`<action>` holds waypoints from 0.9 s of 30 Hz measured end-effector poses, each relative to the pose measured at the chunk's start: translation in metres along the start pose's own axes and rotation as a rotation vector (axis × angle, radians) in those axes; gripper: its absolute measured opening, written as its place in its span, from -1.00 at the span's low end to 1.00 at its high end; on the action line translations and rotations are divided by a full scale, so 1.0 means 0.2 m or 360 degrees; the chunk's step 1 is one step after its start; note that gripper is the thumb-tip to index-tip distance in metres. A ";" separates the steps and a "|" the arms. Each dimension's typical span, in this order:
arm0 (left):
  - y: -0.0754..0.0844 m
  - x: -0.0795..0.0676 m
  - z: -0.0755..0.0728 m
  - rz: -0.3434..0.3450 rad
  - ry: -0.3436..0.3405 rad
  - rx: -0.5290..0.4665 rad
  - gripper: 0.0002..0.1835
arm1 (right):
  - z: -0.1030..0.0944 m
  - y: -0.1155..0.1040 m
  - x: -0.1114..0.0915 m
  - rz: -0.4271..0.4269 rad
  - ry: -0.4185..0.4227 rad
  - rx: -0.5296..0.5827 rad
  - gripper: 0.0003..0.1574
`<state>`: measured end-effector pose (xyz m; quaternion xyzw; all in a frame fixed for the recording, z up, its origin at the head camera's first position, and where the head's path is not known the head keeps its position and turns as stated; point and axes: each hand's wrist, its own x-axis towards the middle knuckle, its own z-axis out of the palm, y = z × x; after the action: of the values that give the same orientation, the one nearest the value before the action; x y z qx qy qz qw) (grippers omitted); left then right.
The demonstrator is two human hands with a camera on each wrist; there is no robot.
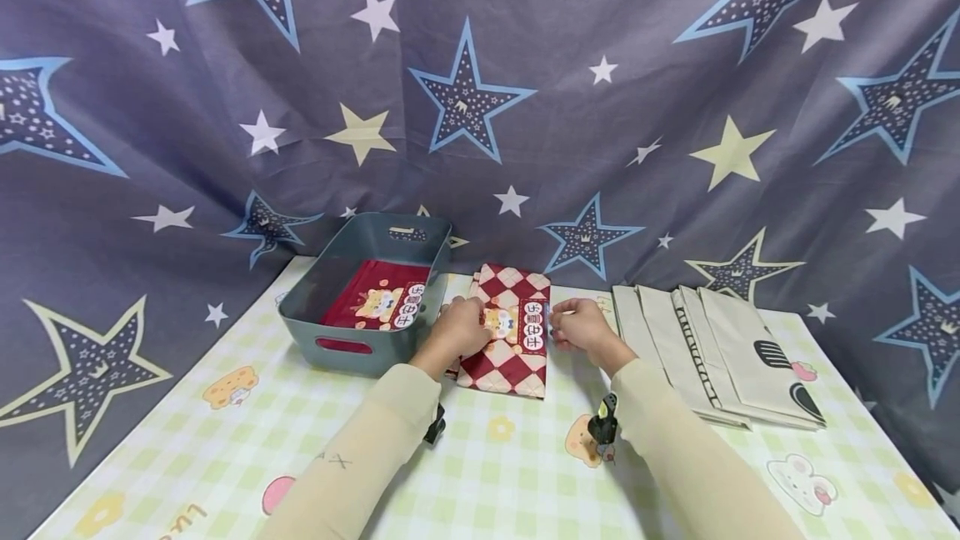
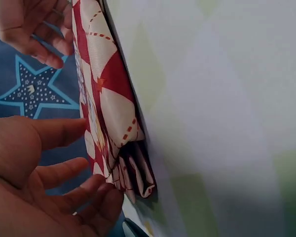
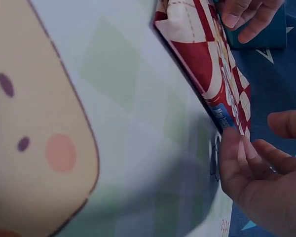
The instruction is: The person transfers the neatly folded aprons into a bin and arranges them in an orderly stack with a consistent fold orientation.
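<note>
A folded red-and-cream diamond-checked cloth (image 1: 510, 377) with a cartoon animal and white lettering lies flat on the table. My left hand (image 1: 461, 330) is at its left edge; in the left wrist view the fingers (image 2: 64, 170) are spread and loosely bent, fingertips right at the folded layers. At the opposite edge is my right hand (image 1: 583, 327), and its fingertips (image 3: 232, 143) touch the cloth beside a small blue tag (image 3: 221, 114). Neither hand grips the cloth. The folds show as stacked layers at the left end.
Left of the cloth stands a grey-green plastic basket (image 1: 303, 344) with a folded red cloth (image 1: 360, 286) of similar print inside. Several folded cream fabric pieces (image 1: 720, 348) with black prints overlap at the right. A star-patterned curtain (image 1: 480, 190) hangs behind the checked tablecloth (image 1: 480, 482).
</note>
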<state>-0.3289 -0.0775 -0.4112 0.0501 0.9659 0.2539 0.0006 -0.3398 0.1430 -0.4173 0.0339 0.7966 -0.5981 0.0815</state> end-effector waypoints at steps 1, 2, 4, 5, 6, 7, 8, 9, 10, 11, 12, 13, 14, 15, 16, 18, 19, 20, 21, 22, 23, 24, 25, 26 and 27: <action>0.00 0.00 0.00 -0.0004 -0.0013 0.0034 -0.55 | 0.00 0.00 0.00 0.0001 0.0001 -0.0022 -0.60; 0.00 -0.01 0.00 -0.0004 -0.0028 0.0070 -0.53 | 0.01 0.01 0.01 0.0009 0.0009 -0.0044 -0.61; 0.01 -0.01 0.01 -0.0026 -0.0063 0.0121 -0.48 | 0.02 0.02 0.01 0.0015 0.0018 -0.0089 -0.62; 0.01 -0.01 0.02 -0.0041 -0.0079 0.0141 -0.46 | 0.02 0.02 0.01 0.0017 0.0021 -0.0113 -0.62; 0.01 -0.01 0.02 -0.0058 -0.0097 0.0156 -0.43 | 0.03 0.02 0.01 0.0020 0.0023 -0.0135 -0.63; 0.01 -0.01 0.02 -0.0074 -0.0114 0.0169 -0.41 | 0.03 0.03 0.01 0.0020 0.0024 -0.0156 -0.63; 0.01 -0.01 0.03 -0.0092 -0.0130 0.0175 -0.38 | 0.04 0.03 0.01 0.0020 0.0023 -0.0172 -0.64; 0.01 -0.01 0.03 -0.0111 -0.0145 0.0175 -0.36 | 0.04 0.03 0.01 0.0019 0.0016 -0.0182 -0.65; 0.01 -0.01 0.03 -0.0119 -0.0152 0.0180 -0.35 | 0.05 0.03 0.00 0.0013 0.0007 -0.0199 -0.66; 0.01 -0.01 0.04 -0.0124 -0.0161 0.0183 -0.35 | 0.05 0.03 0.00 0.0016 -0.0003 -0.0205 -0.66; 0.00 -0.01 0.04 -0.0125 -0.0170 0.0189 -0.35 | 0.06 0.03 -0.01 0.0014 -0.0013 -0.0211 -0.67; 0.00 -0.01 0.04 -0.0122 -0.0176 0.0193 -0.35 | 0.06 0.03 -0.01 0.0019 -0.0017 -0.0213 -0.68; 0.00 -0.01 0.04 -0.0120 -0.0182 0.0196 -0.36 | 0.07 0.03 -0.01 0.0021 -0.0022 -0.0218 -0.69; 0.00 -0.01 0.05 -0.0119 -0.0184 0.0197 -0.36 | 0.07 0.02 -0.02 0.0029 -0.0021 -0.0221 -0.70; 0.00 -0.01 0.05 -0.0116 -0.0186 0.0196 -0.37 | 0.07 0.02 -0.02 0.0035 -0.0019 -0.0225 -0.70; -0.01 0.00 0.05 -0.0114 -0.0185 0.0195 -0.38 | 0.08 0.01 -0.02 0.0059 -0.0008 -0.0216 -0.70; -0.01 0.00 0.05 -0.0112 -0.0182 0.0193 -0.38 | 0.09 0.01 -0.03 0.0074 0.0004 -0.0206 -0.69; -0.01 0.00 0.05 -0.0113 -0.0182 0.0189 -0.39 | 0.09 0.00 -0.03 0.0084 0.0014 -0.0197 -0.68; -0.01 0.00 0.05 -0.0112 -0.0181 0.0184 -0.40 | 0.09 0.00 -0.03 0.0100 0.0026 -0.0181 -0.67; -0.01 0.00 0.05 -0.0109 -0.0181 0.0180 -0.41 | 0.10 -0.01 -0.03 0.0109 0.0032 -0.0169 -0.67; -0.01 0.00 0.04 -0.0107 -0.0179 0.0177 -0.43 | 0.10 -0.01 -0.03 0.0121 0.0038 -0.0150 -0.68; -0.01 0.00 0.04 -0.0102 -0.0178 0.0177 -0.44 | 0.10 -0.01 -0.03 0.0133 0.0039 -0.0128 -0.69; -0.01 0.00 0.04 -0.0103 -0.0178 0.0168 -0.45 | 0.10 -0.02 -0.03 0.0145 0.0040 -0.0108 -0.72; -0.01 0.01 0.04 -0.0106 -0.0178 0.0159 -0.46 | 0.10 -0.02 -0.04 0.0153 0.0032 -0.0087 -0.74; -0.01 0.01 0.04 -0.0104 -0.0173 0.0155 -0.48 | 0.10 -0.02 -0.04 0.0163 0.0021 -0.0063 -0.76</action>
<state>-0.3301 -0.0747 -0.4189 0.0322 0.9768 0.2033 0.0588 -0.3313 0.1223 -0.4185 0.0769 0.8059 -0.5771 0.1073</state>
